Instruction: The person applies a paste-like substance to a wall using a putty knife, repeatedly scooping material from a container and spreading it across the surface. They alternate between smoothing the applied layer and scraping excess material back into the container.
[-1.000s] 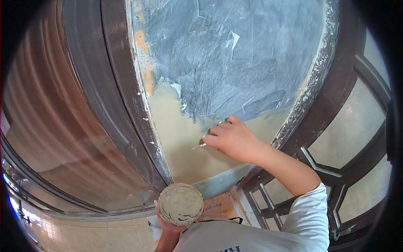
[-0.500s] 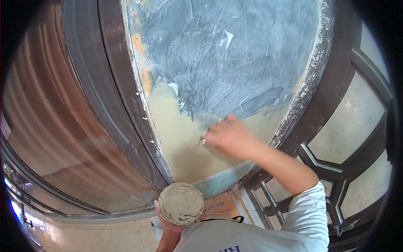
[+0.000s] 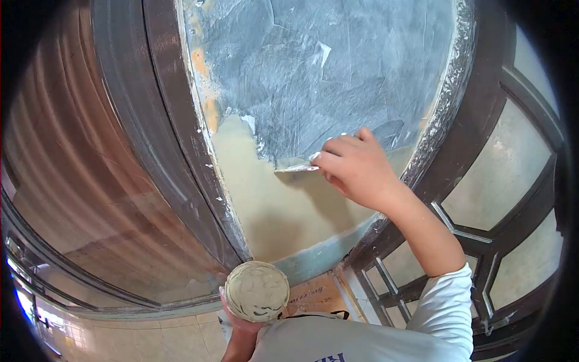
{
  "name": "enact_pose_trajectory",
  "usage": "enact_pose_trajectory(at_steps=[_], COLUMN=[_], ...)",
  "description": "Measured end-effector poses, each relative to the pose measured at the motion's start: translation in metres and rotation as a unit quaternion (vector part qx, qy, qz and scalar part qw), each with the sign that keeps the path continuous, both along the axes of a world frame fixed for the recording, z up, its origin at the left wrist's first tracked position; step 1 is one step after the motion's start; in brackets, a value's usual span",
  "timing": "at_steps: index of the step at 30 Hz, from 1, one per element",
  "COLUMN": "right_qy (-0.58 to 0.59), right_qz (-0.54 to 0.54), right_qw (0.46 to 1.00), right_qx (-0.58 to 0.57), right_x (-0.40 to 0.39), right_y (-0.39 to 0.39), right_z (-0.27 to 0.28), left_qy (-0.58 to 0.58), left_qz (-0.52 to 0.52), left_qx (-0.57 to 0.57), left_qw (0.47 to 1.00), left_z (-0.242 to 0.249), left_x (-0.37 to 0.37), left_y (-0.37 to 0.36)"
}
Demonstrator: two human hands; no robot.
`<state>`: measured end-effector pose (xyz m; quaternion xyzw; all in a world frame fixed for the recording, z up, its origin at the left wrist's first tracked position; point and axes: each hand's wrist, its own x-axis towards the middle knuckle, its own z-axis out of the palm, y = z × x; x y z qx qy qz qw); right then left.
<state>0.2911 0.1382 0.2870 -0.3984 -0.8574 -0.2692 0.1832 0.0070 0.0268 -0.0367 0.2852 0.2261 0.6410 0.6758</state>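
Nearest, at six o'clock, the left hand (image 3: 240,329), mostly hidden, cups a round tub of pale putty (image 3: 256,291) from beneath. Farther up, toward one o'clock, the right hand (image 3: 356,168) has its fingers pinched on a thin scraper blade (image 3: 295,168), pressed flat where cream putty meets the rough grey wall panel (image 3: 338,72); its handle is hidden.
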Motion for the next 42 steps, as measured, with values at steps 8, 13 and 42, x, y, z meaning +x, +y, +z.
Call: enact_pose_trajectory(at_steps=[8, 13, 42], right_qy=[-0.051, -0.015, 0.601], right_qz=[0.052, -0.016, 0.132], right_qw=[0.987, 0.999, 0.410], right_qx=[-0.146, 0.029, -0.673], right_x=[0.002, -0.002, 0.013], right_y=[0.021, -0.008, -0.034], right_z=[-0.150, -0.019, -0.233], left_qy=[0.087, 0.183, -0.186], left_qz=[0.045, 0.096, -0.015], left_qx=[0.117, 0.224, -0.063], left_qw=[0.988, 0.952, 0.980], left_z=[0.057, 0.054, 0.066], left_x=[0.008, 0.010, 0.039], left_y=[-0.019, -0.020, -0.014])
